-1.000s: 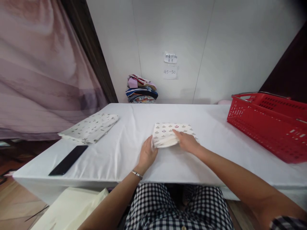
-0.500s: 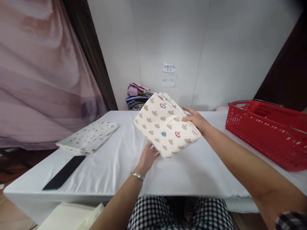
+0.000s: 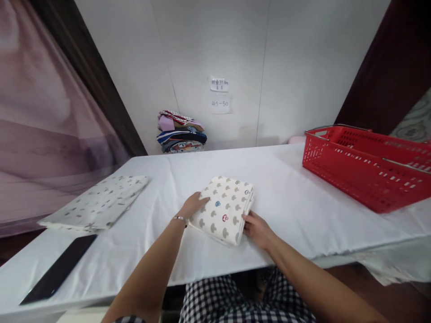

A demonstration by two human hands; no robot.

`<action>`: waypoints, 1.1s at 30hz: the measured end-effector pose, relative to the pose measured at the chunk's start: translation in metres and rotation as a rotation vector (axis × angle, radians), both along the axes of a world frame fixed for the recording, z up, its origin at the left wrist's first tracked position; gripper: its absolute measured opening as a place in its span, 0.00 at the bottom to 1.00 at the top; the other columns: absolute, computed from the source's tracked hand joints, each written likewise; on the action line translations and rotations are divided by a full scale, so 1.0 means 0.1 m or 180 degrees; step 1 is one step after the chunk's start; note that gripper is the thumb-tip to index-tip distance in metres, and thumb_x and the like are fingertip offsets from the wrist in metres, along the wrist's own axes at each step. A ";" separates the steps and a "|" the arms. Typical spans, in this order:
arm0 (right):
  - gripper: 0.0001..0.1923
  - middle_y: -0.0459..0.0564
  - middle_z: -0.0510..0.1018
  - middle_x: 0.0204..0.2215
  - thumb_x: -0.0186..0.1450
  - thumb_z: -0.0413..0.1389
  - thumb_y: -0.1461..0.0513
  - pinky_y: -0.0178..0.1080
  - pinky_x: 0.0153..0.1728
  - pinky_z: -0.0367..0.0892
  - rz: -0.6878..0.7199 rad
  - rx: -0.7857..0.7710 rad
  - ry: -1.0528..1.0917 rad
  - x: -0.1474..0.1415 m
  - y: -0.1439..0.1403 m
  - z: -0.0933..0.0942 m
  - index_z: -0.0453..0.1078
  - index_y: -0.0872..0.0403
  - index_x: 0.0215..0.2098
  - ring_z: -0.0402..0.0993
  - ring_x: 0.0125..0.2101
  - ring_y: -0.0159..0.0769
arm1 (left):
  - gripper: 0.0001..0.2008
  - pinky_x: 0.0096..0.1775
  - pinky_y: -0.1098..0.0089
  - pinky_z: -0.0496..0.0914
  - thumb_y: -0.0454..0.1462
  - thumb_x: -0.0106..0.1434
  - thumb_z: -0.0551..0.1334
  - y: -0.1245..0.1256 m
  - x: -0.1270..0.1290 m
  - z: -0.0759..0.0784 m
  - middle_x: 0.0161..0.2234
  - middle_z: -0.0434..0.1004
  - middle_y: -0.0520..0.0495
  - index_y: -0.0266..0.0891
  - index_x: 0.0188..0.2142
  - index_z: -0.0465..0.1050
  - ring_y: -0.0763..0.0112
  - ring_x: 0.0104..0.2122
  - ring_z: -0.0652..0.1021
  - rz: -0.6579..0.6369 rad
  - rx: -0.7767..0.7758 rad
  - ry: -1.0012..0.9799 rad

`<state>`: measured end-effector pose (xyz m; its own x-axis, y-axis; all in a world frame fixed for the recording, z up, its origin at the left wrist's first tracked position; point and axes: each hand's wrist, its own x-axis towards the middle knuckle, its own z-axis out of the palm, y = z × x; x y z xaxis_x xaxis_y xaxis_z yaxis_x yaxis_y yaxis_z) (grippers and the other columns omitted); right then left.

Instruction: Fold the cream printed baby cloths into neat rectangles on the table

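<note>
Head view. A folded cream cloth printed with small mushroom shapes lies flat on the white-covered table, near the front edge and roughly at the middle of its width. The left hand, a bracelet at its wrist, rests with fingers spread flat on the cloth's left edge; its grip is released, pressing rather than clasping. The right hand touches the cloth's near right corner, fingers against the stacked folds; whether its grip closes on the layers cannot be told.

On the left of the table, well apart from the cream cloth, lies a second folded cloth, pale with small dark marks. A dark flat phone lies just in front of it, near the table's front left edge. A red plastic basket stands on the right of the table. Beyond the far left corner, against the white wall, sits a pile of coloured fabrics; two paper notes hang on the wall above.
</note>
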<state>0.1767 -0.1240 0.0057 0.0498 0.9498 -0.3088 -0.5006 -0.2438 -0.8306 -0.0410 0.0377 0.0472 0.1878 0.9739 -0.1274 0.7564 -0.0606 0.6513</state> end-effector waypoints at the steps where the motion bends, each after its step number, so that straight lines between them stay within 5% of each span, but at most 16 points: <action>1: 0.24 0.55 0.76 0.47 0.57 0.57 0.57 0.44 0.41 0.71 0.0044 0.0013 0.0013 0.02 -0.01 -0.02 0.61 0.50 0.52 0.77 0.40 0.40 | 0.29 0.48 0.57 0.68 0.52 0.52 0.64 -0.01 0.00 -0.05 0.51 0.73 0.35 0.37 0.48 0.69 0.48 0.49 0.73 0.0003 0.0018 0.0151; 4: 0.22 0.55 0.76 0.46 0.59 0.57 0.54 0.44 0.41 0.71 0.0057 -0.0070 0.0014 0.10 0.02 0.01 0.63 0.51 0.50 0.77 0.39 0.39 | 0.31 0.45 0.59 0.68 0.54 0.54 0.61 -0.06 0.02 -0.09 0.50 0.73 0.36 0.37 0.52 0.67 0.50 0.48 0.74 -0.0083 0.0143 0.0313; 9: 0.23 0.52 0.75 0.48 0.57 0.61 0.58 0.41 0.43 0.71 0.0069 0.0066 0.0354 -0.11 0.09 0.09 0.63 0.50 0.50 0.76 0.41 0.37 | 0.32 0.50 0.62 0.66 0.51 0.57 0.61 0.12 0.02 0.16 0.54 0.70 0.42 0.43 0.58 0.62 0.54 0.50 0.73 -0.0333 0.0867 0.0359; 13: 0.24 0.53 0.77 0.43 0.54 0.64 0.57 0.40 0.40 0.71 0.0497 0.0065 0.0302 -0.27 0.05 0.00 0.67 0.53 0.47 0.76 0.39 0.37 | 0.27 0.51 0.59 0.65 0.44 0.59 0.62 0.30 -0.02 0.24 0.56 0.67 0.38 0.37 0.56 0.64 0.52 0.52 0.70 -0.0253 0.1216 0.0891; 18: 0.18 0.49 0.79 0.29 0.53 0.61 0.56 0.37 0.30 0.68 -0.0233 0.0507 -0.1103 0.13 0.17 -0.15 0.72 0.55 0.41 0.74 0.29 0.35 | 0.17 0.45 0.66 0.69 0.43 0.63 0.57 -0.12 0.08 0.06 0.45 0.75 0.44 0.39 0.49 0.71 0.63 0.42 0.76 -0.0595 0.1285 0.0460; 22: 0.11 0.48 0.78 0.33 0.60 0.53 0.58 0.40 0.37 0.68 -0.0687 0.1282 -0.2753 0.56 0.40 -0.08 0.74 0.53 0.37 0.73 0.35 0.37 | 0.11 0.39 0.67 0.69 0.43 0.61 0.59 -0.64 0.18 -0.10 0.36 0.76 0.48 0.42 0.40 0.75 0.66 0.38 0.75 -0.0992 0.1339 0.0349; 27: 0.13 0.50 0.77 0.44 0.64 0.49 0.65 0.44 0.49 0.63 -0.0211 0.2078 -0.4563 0.63 0.70 0.01 0.74 0.51 0.41 0.68 0.47 0.39 | 0.09 0.40 0.63 0.68 0.40 0.62 0.59 -0.84 0.20 -0.18 0.36 0.75 0.46 0.41 0.38 0.76 0.63 0.38 0.73 -0.1052 0.1721 0.0648; 33: 0.14 0.51 0.75 0.46 0.68 0.48 0.64 0.40 0.48 0.62 0.0081 0.2363 -0.5147 0.57 0.79 -0.08 0.74 0.52 0.45 0.67 0.47 0.38 | 0.10 0.41 0.62 0.69 0.40 0.63 0.59 -0.88 0.17 -0.18 0.39 0.75 0.45 0.41 0.40 0.76 0.61 0.39 0.73 -0.1046 0.1745 0.0950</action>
